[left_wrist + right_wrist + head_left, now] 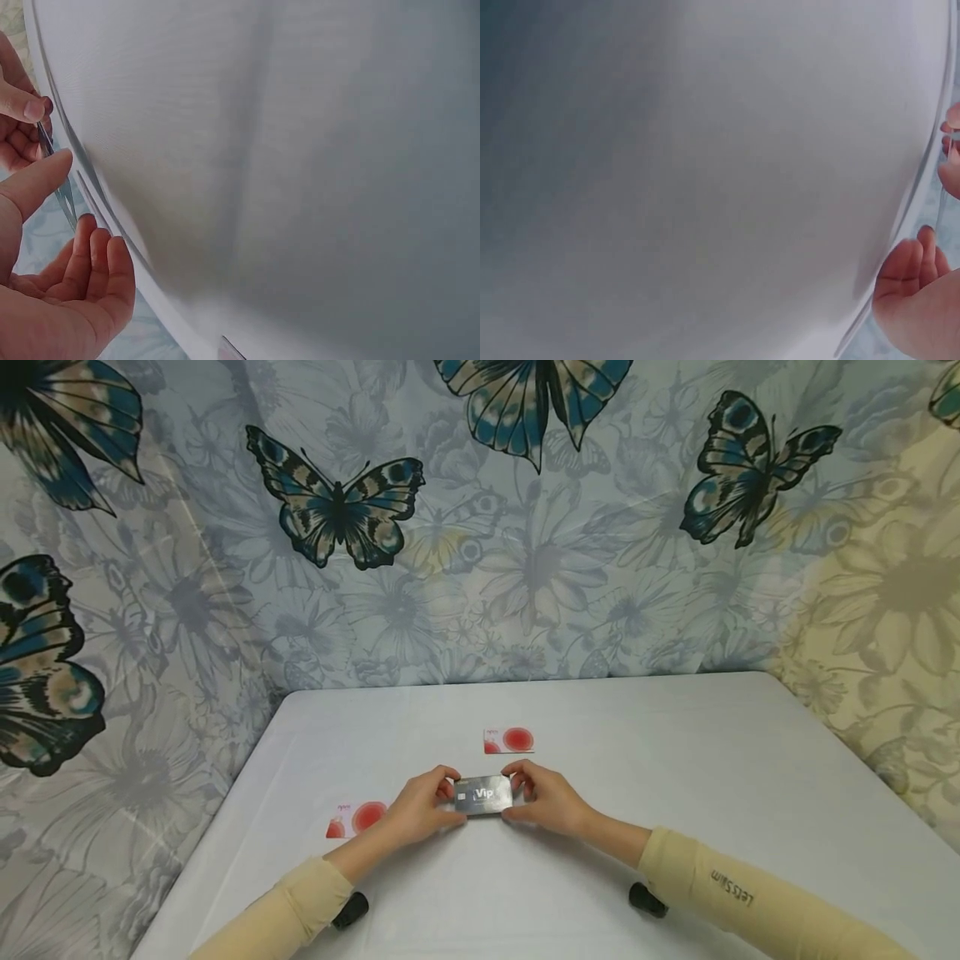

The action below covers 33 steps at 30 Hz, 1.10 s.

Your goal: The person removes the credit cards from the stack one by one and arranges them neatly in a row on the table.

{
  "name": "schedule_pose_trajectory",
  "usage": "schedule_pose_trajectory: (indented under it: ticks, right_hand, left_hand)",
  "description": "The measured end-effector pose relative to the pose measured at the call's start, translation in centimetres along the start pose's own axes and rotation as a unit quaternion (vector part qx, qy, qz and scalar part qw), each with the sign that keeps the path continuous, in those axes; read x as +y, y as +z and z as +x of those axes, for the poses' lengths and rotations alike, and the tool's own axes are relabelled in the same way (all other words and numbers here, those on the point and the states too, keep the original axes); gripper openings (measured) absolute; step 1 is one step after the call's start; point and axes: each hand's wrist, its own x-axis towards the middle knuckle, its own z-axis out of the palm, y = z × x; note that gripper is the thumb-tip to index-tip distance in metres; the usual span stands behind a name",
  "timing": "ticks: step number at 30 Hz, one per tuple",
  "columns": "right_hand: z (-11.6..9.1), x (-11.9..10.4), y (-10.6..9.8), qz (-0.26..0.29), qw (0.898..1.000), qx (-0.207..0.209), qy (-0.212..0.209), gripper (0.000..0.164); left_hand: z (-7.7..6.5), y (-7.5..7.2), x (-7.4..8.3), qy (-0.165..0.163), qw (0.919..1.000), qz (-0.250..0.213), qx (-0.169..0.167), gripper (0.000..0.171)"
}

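A silver-grey card (483, 795) lettered "Vip" is held up between both hands, its printed face toward the head camera. My left hand (420, 808) pinches its left end, thumb at the lower corner and fingers at the upper one. At the other end, my right hand (553, 800) grips the right corners in the same way. The left wrist view catches the card (65, 196) nearly edge-on between thumb and fingertips. Beyond the hands lies a white card with red circles (509, 741). A similar red-and-white card (356, 819) sits by the left wrist, partly covered by that arm.
A white-covered table (675, 752) spreads under the hands. Its far edge meets a butterfly-and-flower patterned cloth (540, 577). Small black objects sit beneath the wrists, one by the left cuff (350, 911) and one by the right cuff (647, 899).
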Motion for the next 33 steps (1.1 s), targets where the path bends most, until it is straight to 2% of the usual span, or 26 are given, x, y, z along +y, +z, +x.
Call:
schedule_pose_trajectory:
  ticks: [15, 23, 33]
  right_hand:
    - [0.0, -1.2, 1.6, 0.003, 0.999, -0.041, -0.013, 0.049]
    - [0.6, -2.0, 2.4, -0.027, 0.998, -0.046, -0.019, 0.048]
    - [1.7, -2.6, 3.6, -0.038, 0.997, -0.060, -0.025, 0.047]
  left_hand:
    - [-2.3, -1.6, -0.9, 0.007, 0.9997, 0.024, -0.007, 0.051]
    - [-3.2, -2.7, -1.5, 0.010, 0.9989, 0.044, -0.008, 0.051]
    - [-4.2, -3.9, -2.8, 0.010, 0.9974, 0.070, -0.014, 0.054]
